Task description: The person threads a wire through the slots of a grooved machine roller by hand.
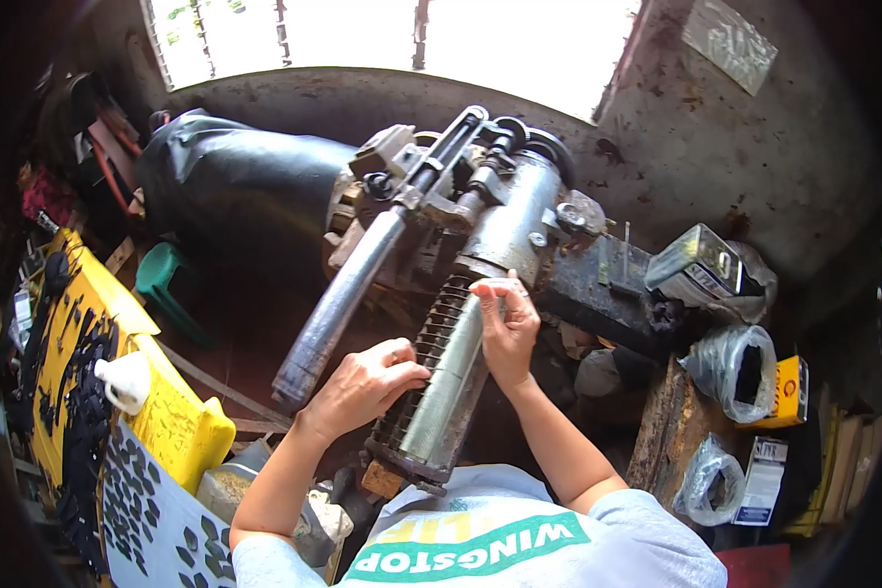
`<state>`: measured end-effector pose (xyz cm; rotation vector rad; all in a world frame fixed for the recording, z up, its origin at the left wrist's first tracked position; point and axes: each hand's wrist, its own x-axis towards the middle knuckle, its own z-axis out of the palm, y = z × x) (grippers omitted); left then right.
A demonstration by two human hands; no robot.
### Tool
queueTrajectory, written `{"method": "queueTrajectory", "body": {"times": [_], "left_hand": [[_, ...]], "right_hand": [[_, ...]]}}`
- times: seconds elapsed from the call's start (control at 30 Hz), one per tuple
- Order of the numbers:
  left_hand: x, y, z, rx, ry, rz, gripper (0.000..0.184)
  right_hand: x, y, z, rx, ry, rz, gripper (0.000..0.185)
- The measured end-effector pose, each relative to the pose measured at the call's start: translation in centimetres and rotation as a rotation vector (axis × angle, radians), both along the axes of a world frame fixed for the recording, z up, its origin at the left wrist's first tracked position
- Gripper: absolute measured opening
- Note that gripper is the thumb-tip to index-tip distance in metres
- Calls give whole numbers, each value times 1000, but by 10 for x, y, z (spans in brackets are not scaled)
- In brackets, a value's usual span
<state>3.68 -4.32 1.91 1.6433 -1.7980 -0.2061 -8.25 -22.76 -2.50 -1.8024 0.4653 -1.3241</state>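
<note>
Smooth metal cylinder [445, 400], ribbed along left, lying between hands: left hand [370, 380] curling near ribs [439, 328]; right hand [508, 323] bending fingers farther up; grips staying unclear.

Machine [524, 206] before the window [382, 34], jug [125, 382] left, bench [657, 436] right.

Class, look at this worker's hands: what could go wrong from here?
The left hand has its fingertips at the ribs and could get nicked. The right hand, close to the cylinder, might be pinched if anything moved. The shirt, near the ribs' lower end, could snag.
</note>
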Motion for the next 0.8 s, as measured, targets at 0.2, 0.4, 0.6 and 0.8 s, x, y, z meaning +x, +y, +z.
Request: {"method": "queueTrajectory", "body": {"times": [0.2, 0.4, 0.6, 0.8], "left_hand": [[7, -5, -5, -12, -53, -78, 12], [9, -8, -25, -113, 208, -87, 11], [8, -10, -37, -161, 129, -106, 13], [3, -6, -31, -57, 54, -47, 10]], "right_hand": [[2, -1, -4, 40, 0, -5, 15], [0, -1, -4, 30, 18, -13, 20], [-2, -13, -16, -8, 77, 13, 26], [-3, -14, -20, 34, 66, 46, 26]]}}
